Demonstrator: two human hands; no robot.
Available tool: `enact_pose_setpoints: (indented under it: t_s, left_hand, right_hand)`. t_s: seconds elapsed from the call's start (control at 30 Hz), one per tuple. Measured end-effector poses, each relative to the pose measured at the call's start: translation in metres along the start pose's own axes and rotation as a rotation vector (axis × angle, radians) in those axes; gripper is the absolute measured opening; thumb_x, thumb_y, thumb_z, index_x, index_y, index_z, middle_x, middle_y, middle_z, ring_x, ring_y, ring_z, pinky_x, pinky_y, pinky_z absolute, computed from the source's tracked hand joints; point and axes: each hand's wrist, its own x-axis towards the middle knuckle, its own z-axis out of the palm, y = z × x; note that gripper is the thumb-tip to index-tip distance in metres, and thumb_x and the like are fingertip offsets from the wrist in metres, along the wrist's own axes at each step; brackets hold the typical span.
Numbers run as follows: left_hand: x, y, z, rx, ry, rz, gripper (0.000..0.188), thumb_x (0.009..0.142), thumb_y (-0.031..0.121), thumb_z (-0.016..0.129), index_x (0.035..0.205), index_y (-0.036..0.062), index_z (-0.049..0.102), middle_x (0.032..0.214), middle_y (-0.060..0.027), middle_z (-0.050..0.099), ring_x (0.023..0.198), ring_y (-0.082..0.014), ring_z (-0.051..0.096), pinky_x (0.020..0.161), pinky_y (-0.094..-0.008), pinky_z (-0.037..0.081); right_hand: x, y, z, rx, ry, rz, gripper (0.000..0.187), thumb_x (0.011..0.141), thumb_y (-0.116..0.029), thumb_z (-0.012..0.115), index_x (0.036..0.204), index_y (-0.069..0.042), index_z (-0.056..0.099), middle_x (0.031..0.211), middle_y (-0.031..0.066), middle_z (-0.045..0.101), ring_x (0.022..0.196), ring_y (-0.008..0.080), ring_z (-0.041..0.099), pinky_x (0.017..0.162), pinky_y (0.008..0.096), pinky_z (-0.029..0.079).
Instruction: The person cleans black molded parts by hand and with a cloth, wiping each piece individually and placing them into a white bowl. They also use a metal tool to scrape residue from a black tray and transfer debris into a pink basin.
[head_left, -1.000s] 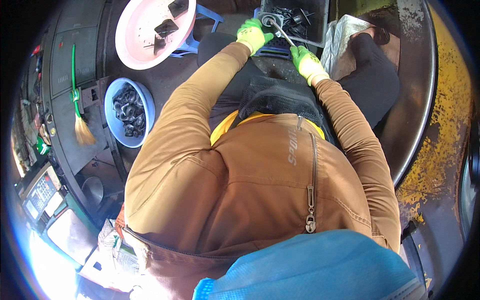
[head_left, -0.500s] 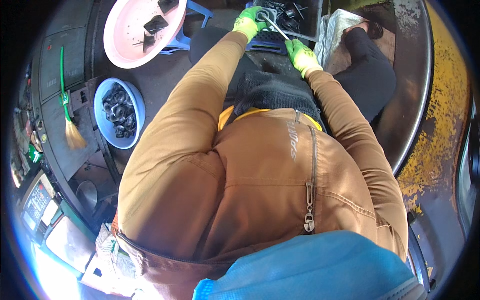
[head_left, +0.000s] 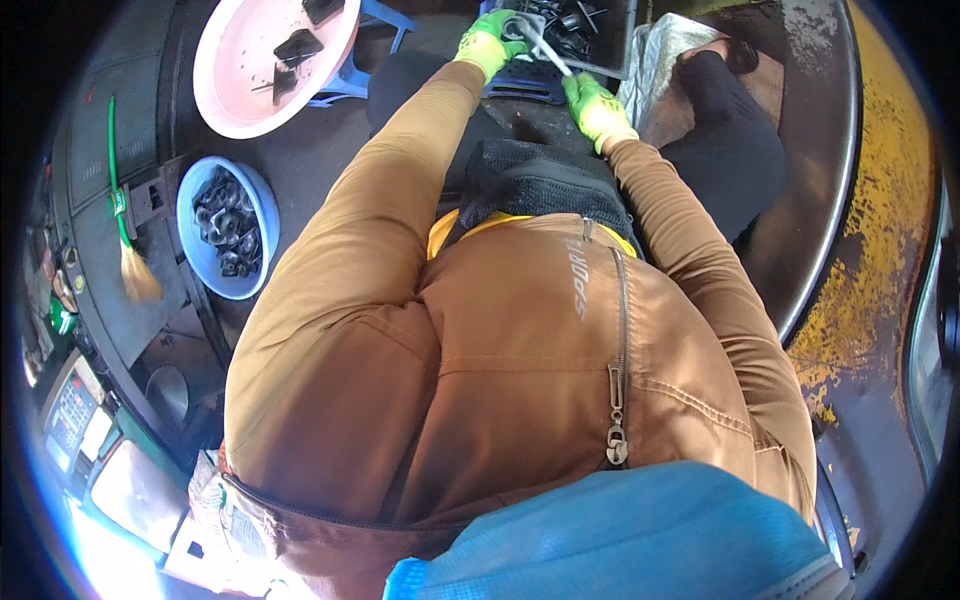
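Both of my hands wear yellow-green gloves and work at the top of the view. My left hand [head_left: 488, 46] is closed on a small dark part with a pale ring-shaped edge [head_left: 513, 27]. In my right hand [head_left: 600, 108] is a slim, pale metal tool [head_left: 552, 56], its far end against or beside that part. Blur hides the tool's exact kind and tip. Just beyond the hands lies a black tray [head_left: 628, 45] holding several black moulded parts [head_left: 570, 38].
At the upper left, a pink basin [head_left: 232, 75] with a few black pieces rests by a blue plastic stool [head_left: 348, 82]. A blue tub [head_left: 268, 200] of black parts stands below it. Machine cabinets and a broom [head_left: 137, 270] are far left; a worn yellow panel [head_left: 880, 200] is right.
The tool has shifted slightly against the ringed part and now looks blurred. Both hands keep their holds. The whole view has moved a little.
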Motion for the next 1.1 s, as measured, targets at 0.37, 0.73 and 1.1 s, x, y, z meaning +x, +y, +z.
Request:
enact_pose_setpoints:
  t_s: [0.37,0.73,1.1]
  left_hand:
    - [-0.002,0.002,0.002,0.016,0.032,0.019,0.068,0.062,0.026,0.085,0.123,0.0122,0.058,0.115,-0.0097,0.066,0.105,-0.0246,0.062,0.093,-0.0353,0.047]
    - [-0.013,0.021,-0.007,0.017,-0.015,-0.062,0.062,0.067,0.029,0.081,0.123,0.0132,0.058,0.116,-0.0106,0.065,0.109,-0.0281,0.061,0.094,-0.0367,0.047]
    - [-0.02,0.018,0.004,-0.349,0.027,0.068,0.046,0.074,0.002,0.069,0.119,0.0086,0.06,0.116,-0.0065,0.064,0.103,-0.0175,0.061,0.085,-0.0324,0.051]
  right_hand:
    - [-0.013,-0.003,-0.008,-0.027,-0.001,-0.097,0.034,0.097,-0.035,0.039,0.1,-0.006,0.056,0.099,0.0242,0.06,0.095,0.0429,0.058,0.082,0.0507,0.045]
    - [-0.011,-0.001,-0.017,-0.012,0.063,-0.093,0.048,0.097,-0.046,0.034,0.104,-0.006,0.058,0.104,0.0238,0.063,0.1,0.0429,0.058,0.086,0.0486,0.045]
    - [-0.015,0.007,-0.017,-0.076,0.029,-0.12,0.038,0.097,-0.037,0.04,0.094,-0.004,0.06,0.091,0.0233,0.064,0.084,0.043,0.061,0.075,0.0528,0.048]
